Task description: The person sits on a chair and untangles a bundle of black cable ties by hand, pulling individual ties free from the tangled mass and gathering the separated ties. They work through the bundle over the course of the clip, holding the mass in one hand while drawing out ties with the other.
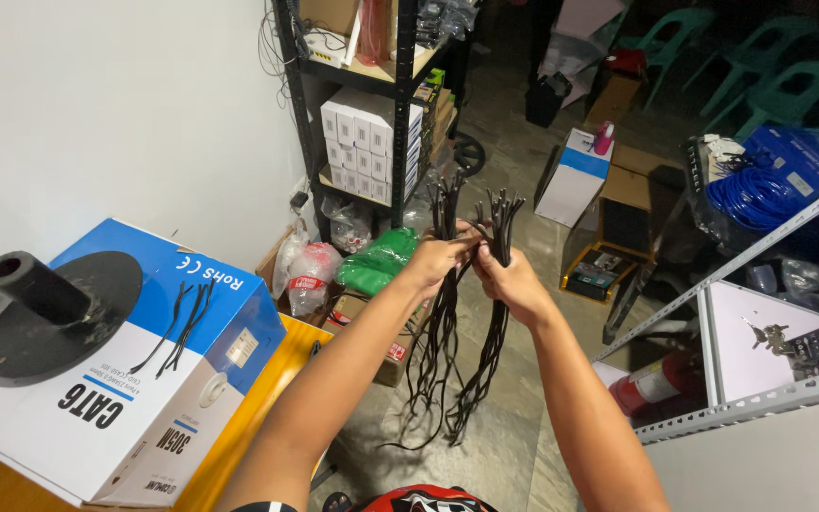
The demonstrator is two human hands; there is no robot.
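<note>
Here, in the head view, both hands are raised in front of the person, each closed round a bundle of black cable ties. The left hand (433, 256) grips the left bundle (443, 313) near its upper end; the right hand (512, 282) is clenched on the right bundle (497, 332) just beside it, and the two hands touch. The ties' ends stick up above the fists and the long tails hang down towards the floor. At the left, a blue-and-white cable box (144, 379) carries a black spool flange (49, 313) and a few loose ties (182, 327).
</note>
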